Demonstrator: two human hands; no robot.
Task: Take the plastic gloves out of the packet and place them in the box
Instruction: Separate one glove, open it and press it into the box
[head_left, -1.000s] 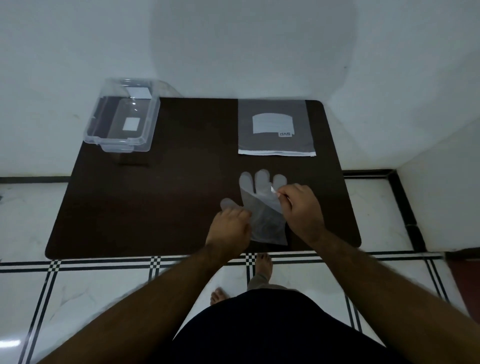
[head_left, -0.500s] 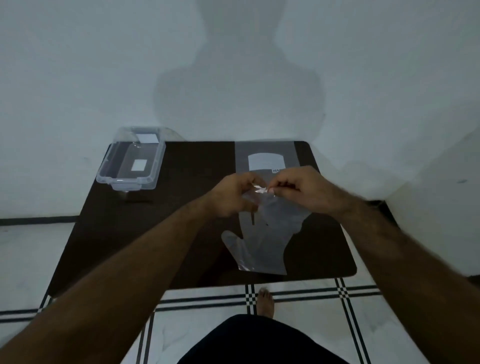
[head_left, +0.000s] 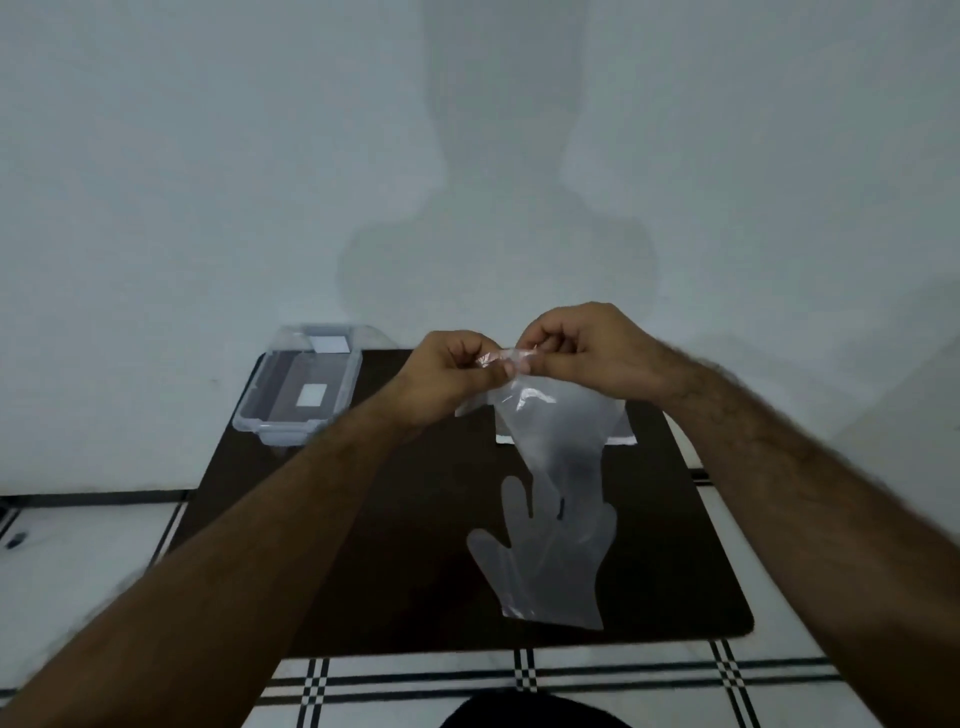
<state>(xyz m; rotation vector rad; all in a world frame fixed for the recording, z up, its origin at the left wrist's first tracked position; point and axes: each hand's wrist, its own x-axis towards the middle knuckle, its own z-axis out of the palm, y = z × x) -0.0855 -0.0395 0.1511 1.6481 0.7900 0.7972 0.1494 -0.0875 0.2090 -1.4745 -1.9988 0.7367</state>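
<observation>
A clear plastic glove (head_left: 556, 441) hangs in the air above the dark table (head_left: 405, 545), fingers pointing down. My left hand (head_left: 452, 374) and my right hand (head_left: 587, 353) both pinch its upper edge, close together. A second clear glove (head_left: 540, 577) lies flat on the table below, fingers pointing away from me. The clear plastic box (head_left: 298, 384) stands open at the table's far left corner, with white labels showing in it. The packet (head_left: 621, 434) lies at the far right, mostly hidden behind the hanging glove and my right hand.
A white wall rises directly behind the table. The floor around it is white tile with black checked lines (head_left: 524, 675). A small dark object (head_left: 14, 540) lies on the floor at the far left.
Both hands have lifted one glove off the table and raised it higher, pinching its edge. My head has tilted up, so more wall shows. The other glove stays flat on the table.
</observation>
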